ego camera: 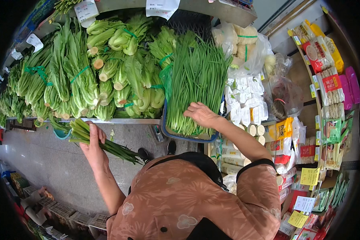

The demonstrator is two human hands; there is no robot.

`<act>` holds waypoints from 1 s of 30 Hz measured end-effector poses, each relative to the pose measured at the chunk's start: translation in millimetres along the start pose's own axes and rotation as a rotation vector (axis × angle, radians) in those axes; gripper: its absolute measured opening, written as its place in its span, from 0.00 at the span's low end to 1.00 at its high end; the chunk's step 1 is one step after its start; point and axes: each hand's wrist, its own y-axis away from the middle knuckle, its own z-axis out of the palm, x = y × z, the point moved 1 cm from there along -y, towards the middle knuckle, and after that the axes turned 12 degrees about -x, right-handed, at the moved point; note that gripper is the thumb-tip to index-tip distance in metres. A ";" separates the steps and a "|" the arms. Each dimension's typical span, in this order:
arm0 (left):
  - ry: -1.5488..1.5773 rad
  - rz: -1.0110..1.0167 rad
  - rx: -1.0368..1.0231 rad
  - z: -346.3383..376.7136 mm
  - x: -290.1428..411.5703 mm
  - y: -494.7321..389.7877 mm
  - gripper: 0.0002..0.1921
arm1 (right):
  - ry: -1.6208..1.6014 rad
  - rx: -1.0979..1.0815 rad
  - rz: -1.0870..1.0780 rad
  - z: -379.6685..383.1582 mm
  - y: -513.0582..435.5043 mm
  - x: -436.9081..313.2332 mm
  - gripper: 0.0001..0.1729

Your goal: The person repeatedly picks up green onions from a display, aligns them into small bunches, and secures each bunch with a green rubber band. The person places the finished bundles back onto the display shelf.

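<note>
My left hand (94, 141) grips a bunch of green stalks, likely garlic chives (114, 148), out over the floor, the pale cut ends pointing up and left. Over the blue plastic basket (192, 138), my right hand (201, 115) rests on the loose garlic chives (195, 81) heaped in it. Its fingers are bent among the lower stalks; whether they pinch any is hidden. A green plastic bag (167, 79) lines the basket's left side. Left of it lie heads of leafy lettuce (120, 69) tied with green bands.
A metal shelf edge (132, 121) runs in front of the greens. Packs of dried noodles (237, 153) and bagged goods (246, 48) crowd the right side. Shelves of packaged food (330, 84) stand farther right. A teal bowl (62, 134) sits below the shelf edge. Plastic crates (60, 210) line the lower left.
</note>
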 end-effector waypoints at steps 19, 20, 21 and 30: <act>0.147 -0.215 -0.467 95.0 4.6 -26.7 0.13 | -0.378 0.425 0.033 -247.9 -11.5 -93.7 0.12; 0.153 -0.230 -0.485 98.4 7.3 -25.9 0.14 | -0.407 0.502 -0.048 -243.6 -21.3 -105.1 0.12; 0.162 -0.231 -0.490 101.9 8.5 -23.9 0.15 | -0.441 0.583 -0.119 -238.5 -28.3 -115.9 0.12; 0.317 -0.237 -0.485 74.6 4.2 -12.7 0.12 | -0.714 0.524 -0.143 -205.7 -73.2 -144.6 0.14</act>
